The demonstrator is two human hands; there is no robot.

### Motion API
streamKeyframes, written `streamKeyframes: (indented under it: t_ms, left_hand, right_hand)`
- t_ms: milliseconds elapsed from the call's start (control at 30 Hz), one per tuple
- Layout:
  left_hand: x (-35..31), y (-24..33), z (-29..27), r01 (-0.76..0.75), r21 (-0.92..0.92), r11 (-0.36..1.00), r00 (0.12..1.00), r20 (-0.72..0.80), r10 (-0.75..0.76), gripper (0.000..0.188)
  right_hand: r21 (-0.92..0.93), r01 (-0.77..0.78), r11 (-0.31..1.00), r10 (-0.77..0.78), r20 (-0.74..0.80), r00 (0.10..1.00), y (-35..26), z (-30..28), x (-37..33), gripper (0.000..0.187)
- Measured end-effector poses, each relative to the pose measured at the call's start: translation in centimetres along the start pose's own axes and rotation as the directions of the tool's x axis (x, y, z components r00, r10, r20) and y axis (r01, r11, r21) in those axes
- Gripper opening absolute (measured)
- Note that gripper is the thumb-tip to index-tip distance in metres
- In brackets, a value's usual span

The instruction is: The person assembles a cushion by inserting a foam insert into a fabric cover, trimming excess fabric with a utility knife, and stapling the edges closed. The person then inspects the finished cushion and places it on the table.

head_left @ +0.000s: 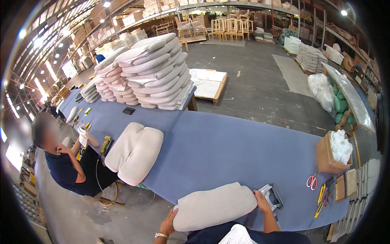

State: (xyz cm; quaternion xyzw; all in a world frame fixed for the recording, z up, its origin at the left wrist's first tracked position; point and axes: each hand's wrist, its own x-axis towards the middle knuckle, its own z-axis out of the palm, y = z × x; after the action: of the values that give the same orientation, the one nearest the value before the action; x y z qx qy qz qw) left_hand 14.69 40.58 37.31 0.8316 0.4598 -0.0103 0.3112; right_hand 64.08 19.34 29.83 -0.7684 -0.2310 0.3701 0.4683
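Observation:
A light grey upholstered cushion (215, 206) is held at the near edge of the blue table, close to my body. My left hand (167, 221) closes on its left end, fingers partly hidden by the padding. On the right end, my right hand (263, 201) grips the cushion's edge, thumb over the top. Just beyond that hand lies a silver and black staple gun (273, 197), apart from the cushion. Farther left, two more grey cushions (136, 152) lie side by side on the table.
A co-worker (73, 166) sits at left, near a yellow staple gun (106, 144). Tall cushion stacks (156, 73) and a dark phone (128, 110) are on the table's far part. At right are red-handled scissors (312, 182), yellow cutters (320, 201) and a cardboard box (325, 156) of white stuffing.

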Motion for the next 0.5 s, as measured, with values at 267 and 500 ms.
streamKeyframes:
  t_ms: [267,500]
  left_hand:
    - [2.4,-8.8,0.4,0.276,-0.723,0.633,0.936,0.351,-0.008,0.063]
    - [14.6,3.2,0.2,0.224,-0.171,0.959,0.970,0.134,-0.203,0.059]
  right_hand:
    - [-0.397,0.115,0.911,-0.192,-0.160,0.968,-12.5,-5.5,6.3,0.048]
    - [-0.609,0.465,0.643,-0.153,0.492,0.857,-11.5,9.6,11.1,0.054]
